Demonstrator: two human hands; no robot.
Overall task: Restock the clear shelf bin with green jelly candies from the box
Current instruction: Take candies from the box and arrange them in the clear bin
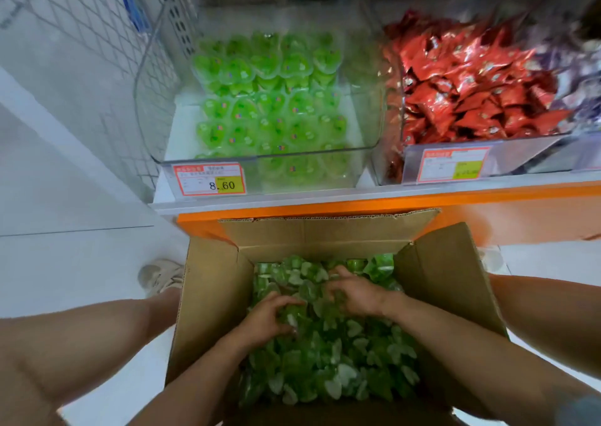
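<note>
Far on your left a wire grid (pixel 81 35) runs up beside the shelf, and below it your shoe (pixel 159 276) pokes out on the white floor (pixel 81 263), just beside the box's left wall. Your left hand (pixel 270 318) is down inside the box (pixel 211 295), palm down, fingers curled round a clump of green candies (pixel 325 354) near the middle of the pile. The box stands open between your legs, flaps spread. Its far flap rises in front of the orange shelf edge (pixel 357 205), and loose candies heap it nearly wall to wall. Straight above, on the shelf, the clear bin (pixel 156 94) holds neat rows of the same candies, flat along the bottom and stacked higher toward the back. The front rows sit low, well under the rim. A red-bordered price tag (pixel 209 180) reading 8.60 is stuck on the bin's front at its left corner. Back in the box, your right hand (pixel 354 292) is just beside the left one and a little farther from you, palm down, fingers bent into the candies and gripping a bunch. The fingertips are blurred, so how many it has you can't tell. Over on the right, the next bin (pixel 536 159) is piled with red packets (pixel 471 84) and has its own tag (pixel 453 167) on the front.
</note>
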